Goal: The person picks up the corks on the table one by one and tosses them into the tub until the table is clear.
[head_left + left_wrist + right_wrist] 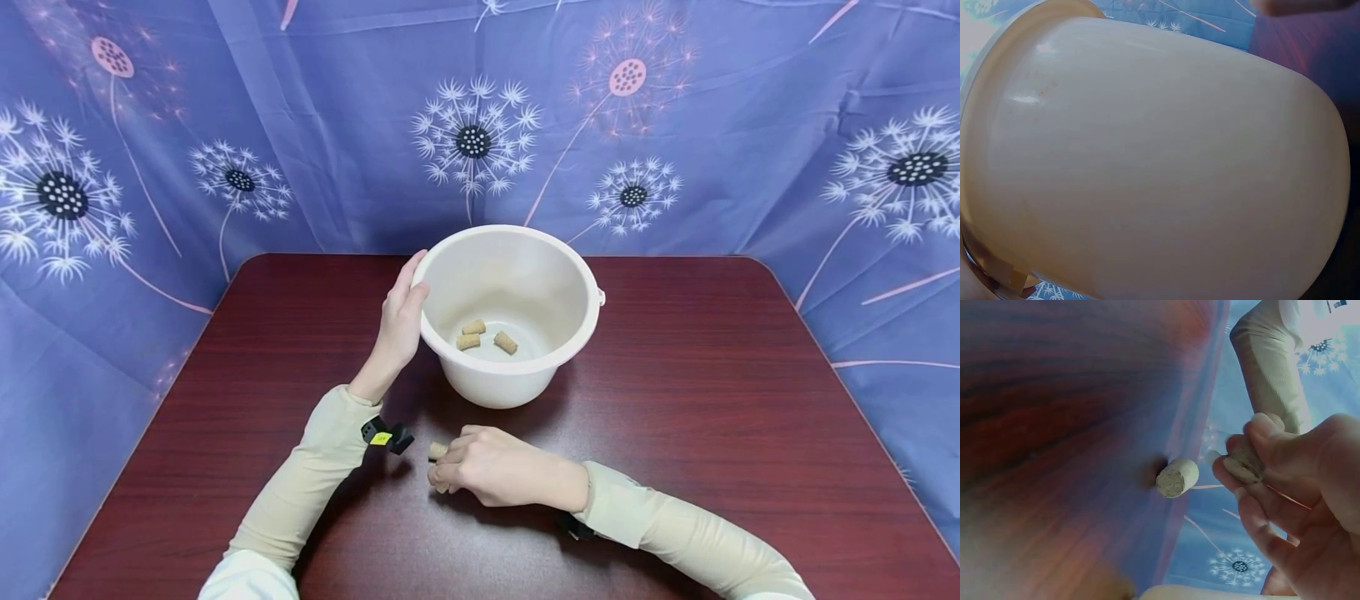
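A white plastic tub [501, 379] stands on the table, and three corks lie on its bottom, one of them a cork [506, 342] to the right of the other two. My left hand [401, 321] grips the tub's rim at the left side. In front of the tub, my right hand [495, 468] pinches a cork [1242, 464] between thumb and fingers, low over the table. Another cork [1177, 478] rests on the table just beyond those fingertips. The tub's outer wall [1160, 156] fills most of the left wrist view, where the gripping fingers are largely out of sight.
The dark red wooden table [720, 375] extends to both sides of the tub. A blue cloth [360, 125] with dandelion prints hangs behind and beside it. A small lug [602, 297] sticks out from the tub's right rim.
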`<state>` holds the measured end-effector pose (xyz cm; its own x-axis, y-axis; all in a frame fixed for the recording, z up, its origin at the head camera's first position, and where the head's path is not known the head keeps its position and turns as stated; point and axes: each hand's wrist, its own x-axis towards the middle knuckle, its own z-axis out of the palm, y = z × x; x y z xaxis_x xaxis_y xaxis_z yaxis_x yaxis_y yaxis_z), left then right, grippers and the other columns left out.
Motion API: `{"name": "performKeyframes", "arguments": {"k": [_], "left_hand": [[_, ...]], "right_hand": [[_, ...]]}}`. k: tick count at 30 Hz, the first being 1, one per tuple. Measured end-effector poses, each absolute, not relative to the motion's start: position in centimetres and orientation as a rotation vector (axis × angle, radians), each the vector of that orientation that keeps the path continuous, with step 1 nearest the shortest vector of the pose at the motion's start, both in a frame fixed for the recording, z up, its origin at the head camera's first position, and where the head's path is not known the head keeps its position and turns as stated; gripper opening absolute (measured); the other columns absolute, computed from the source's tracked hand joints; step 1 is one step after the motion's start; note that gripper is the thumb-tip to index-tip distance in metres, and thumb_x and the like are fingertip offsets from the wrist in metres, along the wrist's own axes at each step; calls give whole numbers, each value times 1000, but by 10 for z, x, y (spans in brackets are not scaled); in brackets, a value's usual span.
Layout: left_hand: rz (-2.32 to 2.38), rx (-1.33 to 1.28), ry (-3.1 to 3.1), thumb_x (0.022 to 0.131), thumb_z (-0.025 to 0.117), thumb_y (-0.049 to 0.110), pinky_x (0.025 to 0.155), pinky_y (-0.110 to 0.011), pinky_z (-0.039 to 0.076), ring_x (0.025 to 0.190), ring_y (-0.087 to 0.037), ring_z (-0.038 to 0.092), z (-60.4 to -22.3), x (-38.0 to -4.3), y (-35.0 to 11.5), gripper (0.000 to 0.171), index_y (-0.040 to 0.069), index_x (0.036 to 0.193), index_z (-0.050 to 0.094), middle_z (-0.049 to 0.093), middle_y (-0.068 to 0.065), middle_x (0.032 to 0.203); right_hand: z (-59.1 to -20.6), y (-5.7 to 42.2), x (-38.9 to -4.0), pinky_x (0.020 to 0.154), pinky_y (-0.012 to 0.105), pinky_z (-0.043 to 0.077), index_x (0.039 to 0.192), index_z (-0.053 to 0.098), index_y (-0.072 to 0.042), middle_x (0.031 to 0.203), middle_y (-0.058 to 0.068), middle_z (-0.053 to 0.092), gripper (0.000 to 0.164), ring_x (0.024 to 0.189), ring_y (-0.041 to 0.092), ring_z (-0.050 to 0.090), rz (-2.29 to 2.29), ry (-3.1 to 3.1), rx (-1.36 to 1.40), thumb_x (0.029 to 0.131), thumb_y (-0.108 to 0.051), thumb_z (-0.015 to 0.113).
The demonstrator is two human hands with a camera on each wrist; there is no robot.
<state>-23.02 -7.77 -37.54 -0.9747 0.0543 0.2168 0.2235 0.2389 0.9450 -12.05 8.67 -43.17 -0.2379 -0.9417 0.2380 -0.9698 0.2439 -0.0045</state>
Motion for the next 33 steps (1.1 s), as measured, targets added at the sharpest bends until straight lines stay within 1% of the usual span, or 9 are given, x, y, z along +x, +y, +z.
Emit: {"name": "performKeyframes", "arguments": {"k": [4, 7, 13, 18, 24, 26, 30, 33], "left_hand": [[-1833, -259, -2366, 99, 36, 17, 103, -47, 43, 126, -29, 51, -376, -230, -78, 50, 14, 150, 36, 45, -11, 149], [-1830, -257, -2367, 99, 36, 17, 104, -47, 43, 127, -29, 51, -377, -231, -78, 51, 14, 150, 36, 45, -11, 149], [-1819, -254, -2369, 99, 36, 17, 104, -47, 43, 126, -29, 51, -377, -231, -77, 51, 14, 150, 37, 45, -11, 149], [-1818, -251, -2369, 99, 37, 16, 103, -46, 43, 126, -29, 52, -376, -231, -77, 51, 14, 149, 37, 46, -11, 148], [-1816, -254, -2367, 99, 37, 16, 104, -46, 42, 126, -28, 51, -377, -231, -78, 50, 13, 149, 37, 46, -11, 148], [-1814, -254, -2366, 99, 37, 16, 105, -46, 42, 127, -28, 51, -378, -231, -78, 50, 13, 149, 37, 46, -11, 148], [-1814, -259, -2362, 99, 37, 16, 104, -46, 42, 126, -29, 51, -378, -231, -78, 50, 13, 149, 37, 46, -11, 148], [-1818, -265, -2361, 99, 37, 16, 104, -46, 42, 126, -29, 51, -377, -232, -78, 50, 13, 149, 37, 46, -12, 148]], "right_hand": [[-431, 88, -121, 71, 17, 41, 91, 64, -25, 79, -20, 61, 15, 77, -6, 58, 261, -2299, 1795, 83, -13, 70], [-431, 88, -122, 73, 17, 42, 91, 64, -24, 80, -21, 63, 17, 78, -8, 58, 294, -2277, 1791, 83, -11, 70], [-426, 91, -122, 71, 15, 42, 92, 66, -23, 82, -21, 66, 13, 81, -10, 60, 366, -2218, 1787, 85, -12, 69], [-423, 93, -122, 70, 15, 43, 96, 69, -20, 83, -20, 68, 15, 81, -10, 62, 435, -2177, 1771, 82, -14, 73], [-417, 96, -124, 72, 15, 45, 98, 68, -17, 85, -19, 68, 14, 82, -8, 63, 444, -2112, 1731, 85, -12, 71], [-413, 98, -125, 74, 15, 46, 99, 67, -17, 87, -17, 68, 18, 84, -6, 62, 437, -2092, 1711, 84, -9, 70], [-407, 100, -126, 76, 16, 48, 103, 67, -15, 90, -13, 66, 29, 84, -3, 61, 429, -2070, 1674, 78, 0, 69], [-405, 101, -126, 77, 17, 49, 103, 67, -15, 93, -12, 67, 34, 84, -1, 61, 436, -2068, 1662, 75, 5, 67]]}}
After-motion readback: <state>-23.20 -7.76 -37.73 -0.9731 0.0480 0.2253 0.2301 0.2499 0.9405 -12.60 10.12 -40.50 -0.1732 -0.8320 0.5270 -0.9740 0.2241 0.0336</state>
